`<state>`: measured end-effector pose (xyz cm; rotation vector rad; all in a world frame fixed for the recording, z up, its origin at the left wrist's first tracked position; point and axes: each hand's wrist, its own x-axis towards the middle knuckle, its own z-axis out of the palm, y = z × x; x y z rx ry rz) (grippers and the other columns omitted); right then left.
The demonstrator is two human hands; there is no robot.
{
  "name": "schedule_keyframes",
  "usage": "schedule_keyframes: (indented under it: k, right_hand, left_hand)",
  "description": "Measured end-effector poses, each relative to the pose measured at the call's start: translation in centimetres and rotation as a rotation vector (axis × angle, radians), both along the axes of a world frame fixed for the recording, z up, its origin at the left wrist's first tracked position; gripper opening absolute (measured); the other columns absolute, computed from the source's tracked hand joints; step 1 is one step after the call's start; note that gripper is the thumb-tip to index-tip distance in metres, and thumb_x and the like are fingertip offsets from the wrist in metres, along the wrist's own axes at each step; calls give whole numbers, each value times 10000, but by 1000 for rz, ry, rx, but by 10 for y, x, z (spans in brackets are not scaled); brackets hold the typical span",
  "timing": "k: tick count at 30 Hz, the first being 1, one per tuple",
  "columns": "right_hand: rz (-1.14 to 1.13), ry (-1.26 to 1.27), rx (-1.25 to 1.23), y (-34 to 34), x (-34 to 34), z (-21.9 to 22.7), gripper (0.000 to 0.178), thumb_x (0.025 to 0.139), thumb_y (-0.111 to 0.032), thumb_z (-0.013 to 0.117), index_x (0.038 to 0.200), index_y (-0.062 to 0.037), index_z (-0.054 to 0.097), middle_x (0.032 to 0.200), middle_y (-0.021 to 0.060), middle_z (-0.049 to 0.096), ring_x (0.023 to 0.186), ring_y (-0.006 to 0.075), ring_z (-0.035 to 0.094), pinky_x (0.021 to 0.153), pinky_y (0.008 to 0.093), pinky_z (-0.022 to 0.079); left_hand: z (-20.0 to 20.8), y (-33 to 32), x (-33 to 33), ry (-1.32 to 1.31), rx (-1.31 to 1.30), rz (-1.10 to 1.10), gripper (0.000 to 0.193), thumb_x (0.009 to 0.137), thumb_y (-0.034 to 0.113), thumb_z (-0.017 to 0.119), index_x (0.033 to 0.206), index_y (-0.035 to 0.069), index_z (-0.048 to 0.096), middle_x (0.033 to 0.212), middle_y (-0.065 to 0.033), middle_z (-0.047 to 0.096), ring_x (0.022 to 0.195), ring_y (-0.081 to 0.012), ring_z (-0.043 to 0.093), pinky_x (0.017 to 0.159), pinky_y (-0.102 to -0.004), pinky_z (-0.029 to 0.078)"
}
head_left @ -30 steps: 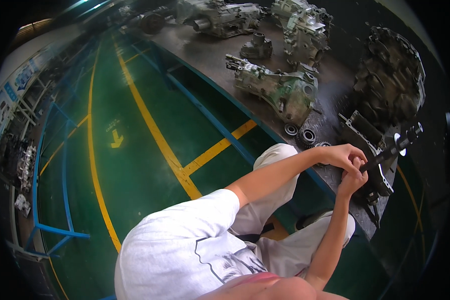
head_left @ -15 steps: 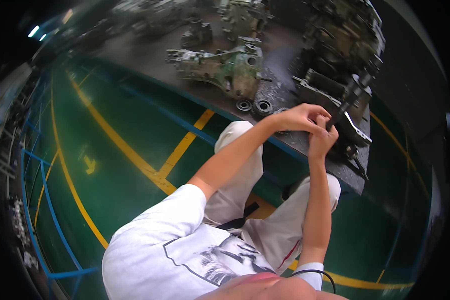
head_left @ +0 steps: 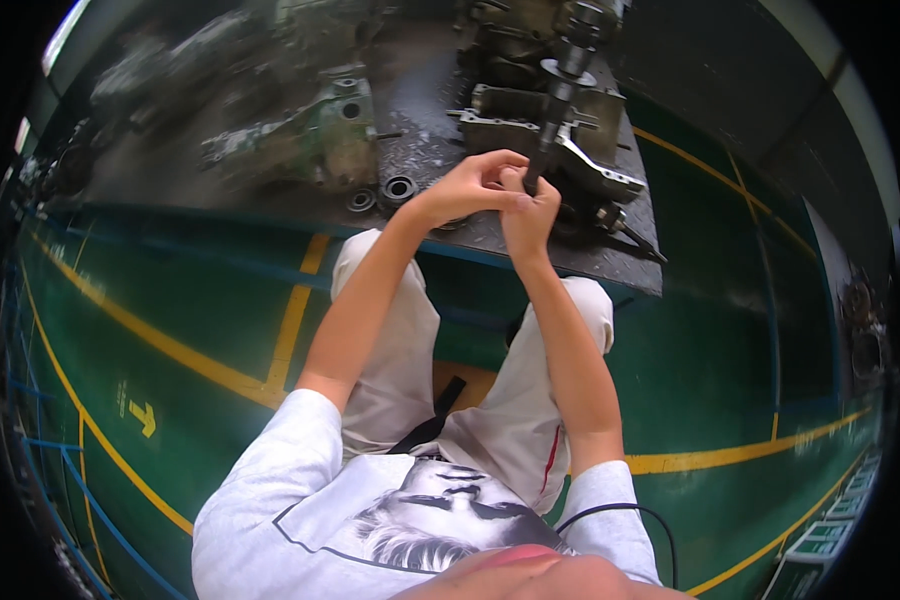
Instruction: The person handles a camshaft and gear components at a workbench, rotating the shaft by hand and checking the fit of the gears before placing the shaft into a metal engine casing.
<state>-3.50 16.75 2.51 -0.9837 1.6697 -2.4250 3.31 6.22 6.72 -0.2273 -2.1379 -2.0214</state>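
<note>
A dark stepped metal shaft (head_left: 555,115) with a lighter disc-like collar (head_left: 568,72) slants up and away over the table's near right part. My right hand (head_left: 528,215) is closed around the shaft's near end. Against it, my left hand (head_left: 475,190) is closed too, thumb and fingers curled in beside the right hand's fingers. What lies between the left fingertips is hidden. Beyond the hands sits an open metal casing (head_left: 510,105) with a pale flange (head_left: 595,172). Two ring-shaped bearings, a larger one (head_left: 400,188) and a smaller one (head_left: 361,200), lie left of my left hand.
A greenish gearbox housing (head_left: 345,140) stands on the dark metal table (head_left: 630,265) to the left. A small part with a rod (head_left: 625,225) lies near the table's right corner. Below me is a green floor (head_left: 200,330) with yellow lines.
My view has turned right, so the table, hands and shaft appear further left and the shaft looks steeper. Both hands keep nearly the same hold.
</note>
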Motion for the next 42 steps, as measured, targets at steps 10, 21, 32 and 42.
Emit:
schedule_keyframes:
  k: [10,21,32,42]
  right_hand:
    - [-82,82,-11,3,5,8,279,852,-183,612,695,46,591,576,-20,493,550,50,442,488,228,350]
    - [-47,66,3,2,1,2,251,840,-169,609,714,48,605,582,-1,509,556,58,458,502,235,362]
    - [139,-202,168,4,-7,1,179,860,-154,574,776,1,606,586,-2,491,498,57,433,439,220,321]
    - [191,-482,392,-5,-5,-16,206,910,-189,465,823,-44,584,557,20,487,349,112,388,313,271,255]
  left_hand:
    - [-1,2,-1,0,36,-17,610,717,288,783,1217,48,528,1035,-16,582,962,-111,550,894,-248,430]
    - [0,3,-1,-3,22,-32,538,747,278,756,1186,52,541,1002,1,579,946,-86,542,871,-228,431]
    - [-12,-5,-14,-129,-78,48,395,851,326,651,1111,41,565,930,-2,578,885,-78,534,804,-221,424]
    - [-43,5,-24,-282,-53,303,297,844,280,608,973,13,622,890,-66,624,804,-126,569,736,-250,451]
